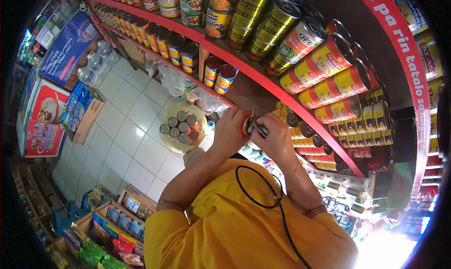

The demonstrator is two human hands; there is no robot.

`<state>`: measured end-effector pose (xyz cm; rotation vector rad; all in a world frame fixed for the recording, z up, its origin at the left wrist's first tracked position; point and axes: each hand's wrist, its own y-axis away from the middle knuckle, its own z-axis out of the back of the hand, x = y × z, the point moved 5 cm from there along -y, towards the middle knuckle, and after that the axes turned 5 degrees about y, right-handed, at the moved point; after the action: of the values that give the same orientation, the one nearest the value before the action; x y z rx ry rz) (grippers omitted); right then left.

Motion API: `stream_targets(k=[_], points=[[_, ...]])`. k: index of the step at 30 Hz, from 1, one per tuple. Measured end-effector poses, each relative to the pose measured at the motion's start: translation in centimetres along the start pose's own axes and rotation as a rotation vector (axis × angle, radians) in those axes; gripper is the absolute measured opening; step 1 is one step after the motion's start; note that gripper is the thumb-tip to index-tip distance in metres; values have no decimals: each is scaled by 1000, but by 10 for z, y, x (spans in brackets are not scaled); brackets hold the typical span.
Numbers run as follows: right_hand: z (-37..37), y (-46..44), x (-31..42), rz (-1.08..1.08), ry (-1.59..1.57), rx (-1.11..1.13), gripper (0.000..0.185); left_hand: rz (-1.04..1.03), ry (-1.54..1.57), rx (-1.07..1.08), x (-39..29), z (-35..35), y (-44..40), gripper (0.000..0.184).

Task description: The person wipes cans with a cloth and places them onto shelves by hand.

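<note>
Can (245, 126): is sitting between the two hands, its red side partly showing.
Tub (166, 140): is holding silver-topped cans (182, 127) in a cluster, above the tiled floor (136, 128) in view.
Left hand (229, 132): is closing around the Can.
Cloth (258, 128): is bunching against the Can, greyish, partly hidden.
Right hand (276, 136): is pinching the cloth.
Shelf (263, 75): is carrying stacked tins (317, 64) behind its red edge.

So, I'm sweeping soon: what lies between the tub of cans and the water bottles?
Just bare white floor tiles between the tub and the water bottles, in the head view.
</note>
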<state>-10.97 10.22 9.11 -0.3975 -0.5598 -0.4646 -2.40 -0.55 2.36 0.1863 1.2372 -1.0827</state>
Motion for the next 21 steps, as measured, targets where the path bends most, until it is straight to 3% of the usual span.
stream_targets(k=[6,9,12,15,19,21], points=[[-5,-5,7,47,-39,-37,20,43,-40,2,8,2,0,54],[-6,-7,-5,57,11,118,20,8,82,-6,15,2,2,52],[-3,-12,-2,12,102,-118,21,18,63,61,8,-1,3,50],[-14,-6,17,168,-32,-66,23,-6,130,0,14,1,5,49],[-5,-3,-4,50,9,309,24,-1,62,30,22,12,8,53],[3,1,-12,-7,-21,285,23,27,-40,43,25,26,10,52]])
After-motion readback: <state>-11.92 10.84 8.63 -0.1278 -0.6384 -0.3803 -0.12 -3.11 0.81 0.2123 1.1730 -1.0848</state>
